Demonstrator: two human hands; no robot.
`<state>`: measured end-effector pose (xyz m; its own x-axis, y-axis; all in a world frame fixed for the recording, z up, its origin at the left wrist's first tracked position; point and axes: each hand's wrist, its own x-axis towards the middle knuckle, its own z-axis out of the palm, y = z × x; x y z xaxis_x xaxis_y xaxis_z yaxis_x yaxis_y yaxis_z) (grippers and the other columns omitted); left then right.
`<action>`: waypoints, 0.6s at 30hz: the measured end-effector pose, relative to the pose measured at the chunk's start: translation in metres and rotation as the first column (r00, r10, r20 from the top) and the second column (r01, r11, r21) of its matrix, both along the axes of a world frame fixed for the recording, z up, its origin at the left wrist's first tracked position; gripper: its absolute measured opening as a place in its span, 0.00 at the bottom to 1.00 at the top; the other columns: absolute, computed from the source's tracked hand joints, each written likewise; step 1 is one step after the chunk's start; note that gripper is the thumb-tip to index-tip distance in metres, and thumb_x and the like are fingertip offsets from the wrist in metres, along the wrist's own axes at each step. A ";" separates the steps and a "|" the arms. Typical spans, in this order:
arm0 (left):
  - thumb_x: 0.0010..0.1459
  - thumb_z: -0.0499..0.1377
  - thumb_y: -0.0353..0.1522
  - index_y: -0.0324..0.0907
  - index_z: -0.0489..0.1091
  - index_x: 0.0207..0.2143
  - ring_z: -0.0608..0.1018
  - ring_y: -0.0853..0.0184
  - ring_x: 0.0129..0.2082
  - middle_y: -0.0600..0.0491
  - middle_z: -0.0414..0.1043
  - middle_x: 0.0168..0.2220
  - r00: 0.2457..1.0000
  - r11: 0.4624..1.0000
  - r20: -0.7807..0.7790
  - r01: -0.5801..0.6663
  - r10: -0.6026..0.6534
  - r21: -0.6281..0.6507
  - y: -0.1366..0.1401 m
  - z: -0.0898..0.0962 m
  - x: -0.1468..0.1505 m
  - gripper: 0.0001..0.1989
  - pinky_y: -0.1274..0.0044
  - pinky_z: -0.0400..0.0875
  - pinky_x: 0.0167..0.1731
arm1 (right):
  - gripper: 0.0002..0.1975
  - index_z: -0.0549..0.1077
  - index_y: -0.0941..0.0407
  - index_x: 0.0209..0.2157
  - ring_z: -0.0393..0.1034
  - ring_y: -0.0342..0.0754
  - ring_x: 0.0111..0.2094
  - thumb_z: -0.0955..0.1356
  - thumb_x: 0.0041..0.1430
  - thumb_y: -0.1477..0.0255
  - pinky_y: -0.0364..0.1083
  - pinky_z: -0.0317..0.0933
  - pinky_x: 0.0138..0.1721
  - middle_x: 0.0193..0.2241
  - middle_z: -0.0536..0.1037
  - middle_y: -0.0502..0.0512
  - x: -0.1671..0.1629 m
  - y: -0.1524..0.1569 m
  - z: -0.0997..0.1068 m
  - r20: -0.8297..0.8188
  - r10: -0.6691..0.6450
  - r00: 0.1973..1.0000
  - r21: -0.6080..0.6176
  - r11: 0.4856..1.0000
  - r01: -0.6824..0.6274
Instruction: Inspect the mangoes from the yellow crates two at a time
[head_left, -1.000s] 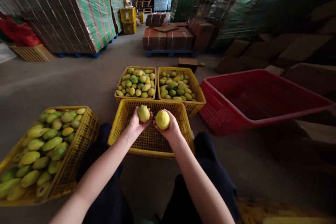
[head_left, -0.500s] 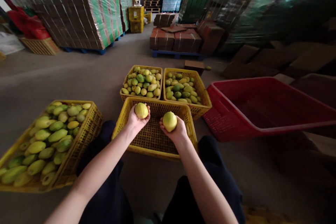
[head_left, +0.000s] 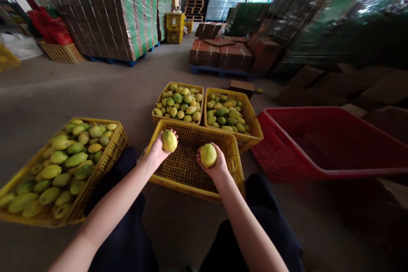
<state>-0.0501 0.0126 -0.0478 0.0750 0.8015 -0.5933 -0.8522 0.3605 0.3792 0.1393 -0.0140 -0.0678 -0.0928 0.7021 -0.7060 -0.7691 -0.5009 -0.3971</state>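
My left hand [head_left: 158, 148] is turned palm up, its fingers curled round a roundish yellow-green papaya [head_left: 169, 140]. In my right hand [head_left: 218, 165] rests a second papaya [head_left: 208, 155], paler and slightly pointed at the top. Both hands are above a yellow plastic crate [head_left: 188, 187] with a perforated floor; no fruit shows in the visible part of it. Beyond its far rim, two more yellow crates hold fruit: smaller round ones in the left crate [head_left: 155, 115], longer ones in the right crate [head_left: 256, 131].
A yellow crate [head_left: 111, 153] heaped with long green-yellow papayas stands at my left knee. To the right is a big red basket [head_left: 280, 165]. Flattened cardboard on a blue pallet [head_left: 219, 72] lies ahead, and a wrapped stack [head_left: 140, 17] rises at the left.
The view has shifted, so the surroundings sit slightly lower and further right. My left hand has moved left within the crate and tilted its papaya; my right hand still holds its own.
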 end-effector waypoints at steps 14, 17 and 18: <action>0.60 0.54 0.31 0.38 0.70 0.29 0.77 0.70 0.21 0.55 0.73 0.23 0.994 0.994 -0.010 0.108 -0.108 -0.007 -0.008 -0.001 0.003 0.08 0.78 0.73 0.23 | 0.10 0.72 0.58 0.29 0.71 0.47 0.20 0.63 0.59 0.67 0.44 0.66 0.21 0.20 0.77 0.56 -0.009 0.007 -0.003 -0.043 0.060 0.997 0.101 0.993 -0.056; 0.60 0.53 0.31 0.38 0.69 0.28 0.75 0.71 0.18 0.54 0.72 0.21 0.987 0.990 -0.066 0.144 -0.143 0.006 -0.012 -0.006 0.015 0.09 0.80 0.70 0.19 | 0.10 0.71 0.58 0.27 0.69 0.46 0.18 0.62 0.58 0.68 0.43 0.64 0.19 0.18 0.77 0.56 -0.006 0.007 0.002 -0.065 0.070 0.995 0.169 0.984 -0.058; 0.60 0.53 0.31 0.38 0.69 0.27 0.75 0.71 0.17 0.54 0.72 0.20 0.985 0.988 -0.083 0.155 -0.154 0.009 -0.014 -0.008 0.019 0.10 0.80 0.68 0.18 | 0.11 0.71 0.58 0.27 0.69 0.46 0.18 0.62 0.58 0.69 0.43 0.63 0.18 0.18 0.76 0.56 -0.005 0.006 0.003 -0.074 0.080 0.994 0.193 0.979 -0.064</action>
<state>-0.0306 -0.0015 -0.0556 0.1503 0.7929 -0.5906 -0.7525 0.4792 0.4518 0.1346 -0.0080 -0.0649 -0.1992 0.8123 -0.5481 -0.7672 -0.4773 -0.4285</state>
